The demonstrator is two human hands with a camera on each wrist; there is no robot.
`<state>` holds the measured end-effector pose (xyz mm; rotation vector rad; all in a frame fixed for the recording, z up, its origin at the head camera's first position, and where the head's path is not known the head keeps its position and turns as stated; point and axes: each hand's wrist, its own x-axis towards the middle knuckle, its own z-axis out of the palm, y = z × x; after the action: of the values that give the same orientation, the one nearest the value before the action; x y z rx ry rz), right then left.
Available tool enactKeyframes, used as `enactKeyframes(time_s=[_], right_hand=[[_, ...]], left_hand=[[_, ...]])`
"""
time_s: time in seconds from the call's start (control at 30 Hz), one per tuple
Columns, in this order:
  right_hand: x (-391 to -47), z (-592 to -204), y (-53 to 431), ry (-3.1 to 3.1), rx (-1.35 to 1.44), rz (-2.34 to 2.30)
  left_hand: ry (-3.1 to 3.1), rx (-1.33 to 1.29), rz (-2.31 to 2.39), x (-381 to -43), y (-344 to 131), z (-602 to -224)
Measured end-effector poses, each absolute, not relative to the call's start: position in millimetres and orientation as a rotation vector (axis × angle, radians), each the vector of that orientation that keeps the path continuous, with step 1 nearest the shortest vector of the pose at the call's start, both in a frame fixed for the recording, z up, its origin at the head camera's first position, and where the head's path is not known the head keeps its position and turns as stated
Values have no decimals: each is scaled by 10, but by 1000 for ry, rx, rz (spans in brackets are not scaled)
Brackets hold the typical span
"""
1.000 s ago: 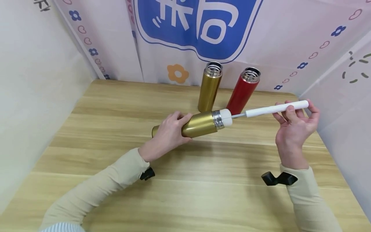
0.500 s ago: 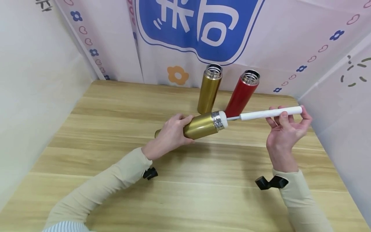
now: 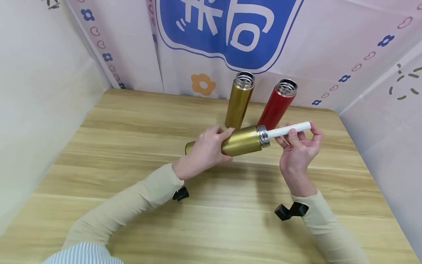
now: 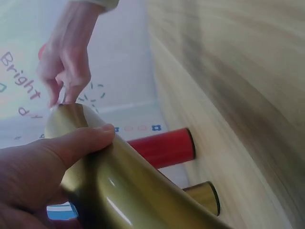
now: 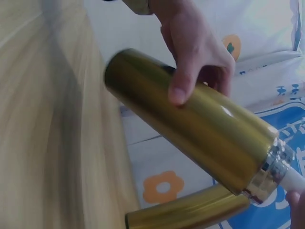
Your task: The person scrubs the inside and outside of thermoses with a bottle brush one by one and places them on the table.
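My left hand (image 3: pixel 209 150) grips a gold thermos flask (image 3: pixel 244 141) round its body and holds it tilted above the table, its open steel mouth toward the right. My right hand (image 3: pixel 298 157) pinches the white handle (image 3: pixel 290 129) of a bottle brush between thumb and fingers. The brush's white head, seen earlier, is hidden inside the flask, and the handle's front end sits right at the flask's mouth. In the right wrist view the gold flask (image 5: pixel 190 121) spans the picture, with the left hand (image 5: pixel 195 52) round it and the white handle (image 5: pixel 291 180) at its steel neck.
Behind the held flask, a second gold flask (image 3: pixel 239 101) and a red flask (image 3: pixel 277 104) stand upright without lids on the wooden table (image 3: pixel 141 117). A printed cloth (image 3: pixel 178 69) hangs at the table's back edge, and pale walls close off both sides.
My right hand has moved left, pushing the brush into the held flask; its white head has gone from view. The left hand and flask have shifted slightly right.
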<state>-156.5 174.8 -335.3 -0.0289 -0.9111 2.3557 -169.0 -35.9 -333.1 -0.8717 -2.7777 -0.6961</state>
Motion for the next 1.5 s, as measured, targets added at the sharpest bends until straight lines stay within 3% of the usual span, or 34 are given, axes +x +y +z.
enactKeyframes(time_s=[0.3,0.97,1.5], right_hand=[[-1582,-3368,1691,-952,-143,2374],[-1528,-3068,2507,-737,-275,2358],[-1532,-3105,2483,-732,-309,2316]], left_hand=[[-2816,-848,-686,-1698,-389,-3349],[-2773,-846,-662,-1673,-672,-3373],[-2805,-816,-691,-1681,-662,-3370]])
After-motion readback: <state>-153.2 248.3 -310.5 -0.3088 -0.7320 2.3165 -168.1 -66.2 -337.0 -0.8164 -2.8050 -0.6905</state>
